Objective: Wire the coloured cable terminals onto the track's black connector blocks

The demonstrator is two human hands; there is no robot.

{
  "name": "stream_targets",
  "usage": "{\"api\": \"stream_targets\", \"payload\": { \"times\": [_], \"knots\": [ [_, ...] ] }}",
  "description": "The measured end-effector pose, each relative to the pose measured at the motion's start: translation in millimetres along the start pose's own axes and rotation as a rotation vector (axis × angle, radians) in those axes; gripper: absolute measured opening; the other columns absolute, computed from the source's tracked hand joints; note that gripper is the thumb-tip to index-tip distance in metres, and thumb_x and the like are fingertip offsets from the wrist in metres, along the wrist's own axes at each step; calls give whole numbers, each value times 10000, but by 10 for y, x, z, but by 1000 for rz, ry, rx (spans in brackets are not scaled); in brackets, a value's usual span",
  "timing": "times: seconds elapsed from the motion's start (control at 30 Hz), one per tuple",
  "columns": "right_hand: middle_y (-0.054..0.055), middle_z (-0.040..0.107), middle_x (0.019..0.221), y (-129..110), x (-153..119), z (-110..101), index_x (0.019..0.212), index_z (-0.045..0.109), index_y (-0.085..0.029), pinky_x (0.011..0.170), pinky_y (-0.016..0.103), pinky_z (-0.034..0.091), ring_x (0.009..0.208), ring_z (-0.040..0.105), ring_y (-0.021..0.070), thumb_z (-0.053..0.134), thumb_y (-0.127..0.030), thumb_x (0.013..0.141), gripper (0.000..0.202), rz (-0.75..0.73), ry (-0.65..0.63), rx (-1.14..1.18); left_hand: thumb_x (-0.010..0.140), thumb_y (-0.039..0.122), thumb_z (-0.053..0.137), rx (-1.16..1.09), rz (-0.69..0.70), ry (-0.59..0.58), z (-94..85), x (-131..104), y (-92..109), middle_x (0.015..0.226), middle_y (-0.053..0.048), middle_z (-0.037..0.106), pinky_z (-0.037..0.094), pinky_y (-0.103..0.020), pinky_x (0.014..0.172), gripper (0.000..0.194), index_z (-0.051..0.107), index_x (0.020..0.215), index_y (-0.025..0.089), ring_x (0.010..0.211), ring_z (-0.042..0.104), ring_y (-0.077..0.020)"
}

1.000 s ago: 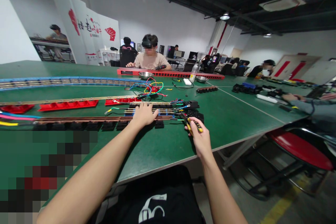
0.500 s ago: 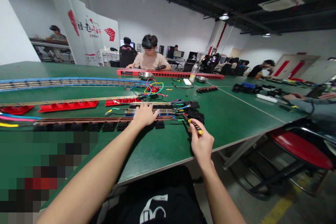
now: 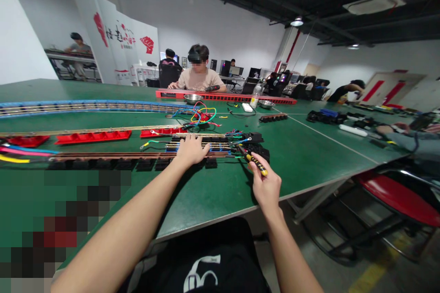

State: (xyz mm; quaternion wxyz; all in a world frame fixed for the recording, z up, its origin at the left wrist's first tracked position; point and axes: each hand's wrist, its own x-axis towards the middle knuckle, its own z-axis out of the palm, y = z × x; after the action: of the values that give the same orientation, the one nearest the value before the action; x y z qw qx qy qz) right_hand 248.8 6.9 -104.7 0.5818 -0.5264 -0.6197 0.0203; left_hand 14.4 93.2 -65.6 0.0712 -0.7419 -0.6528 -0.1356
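Note:
My left hand lies flat, fingers spread, on a short blue and black section of rail with metal strips along it. In my right hand is a pair of pliers with yellow and black handles, its fingers wrapped around them. The pliers' jaws point to the wires at the right end of the rail section; whether they grip a wire is too small to tell. Black connector blocks sit just beyond the jaws. A brown rail on black supports runs to the left, beside my left hand.
Red rail supports and a long blue rail lie farther back on the green table. Coloured wires lie tangled behind my left hand. Opposite sits a person behind a long red rail. A red stool stands right.
The whole view has shifted slightly to the right. My left hand stays pressed on the rail section, and the pliers remain in my right hand at its right end.

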Motion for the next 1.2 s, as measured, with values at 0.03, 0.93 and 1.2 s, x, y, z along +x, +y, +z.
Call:
{"api": "stream_targets", "payload": {
  "times": [0.03,0.93,1.2],
  "knots": [
    [82,730,1108,9,11,3,1169,676,-207,860,315,542,905,727,218,532,-416,914,359,4,-9,-4,916,550,280,0,0,-1,-2,0,0,1310,-193,554,423,-497,956,611,587,1252,143,1243,470,-354],
    [113,651,1220,25,116,63,1288,583,-206,744,298,559,812,686,173,430,-420,947,431,92,-256,61,924,538,274,18,-14,-19,-39,-9,16,1309,-191,559,424,-477,949,604,572,1274,146,1235,482,-342],
    [104,590,1257,11,90,65,1325,538,-231,654,281,599,794,669,149,421,-459,938,464,175,-309,212,923,542,278,18,-13,-27,-50,-10,18,1292,-189,566,417,-462,954,599,582,1259,150,1225,491,-333]
  ]
}}
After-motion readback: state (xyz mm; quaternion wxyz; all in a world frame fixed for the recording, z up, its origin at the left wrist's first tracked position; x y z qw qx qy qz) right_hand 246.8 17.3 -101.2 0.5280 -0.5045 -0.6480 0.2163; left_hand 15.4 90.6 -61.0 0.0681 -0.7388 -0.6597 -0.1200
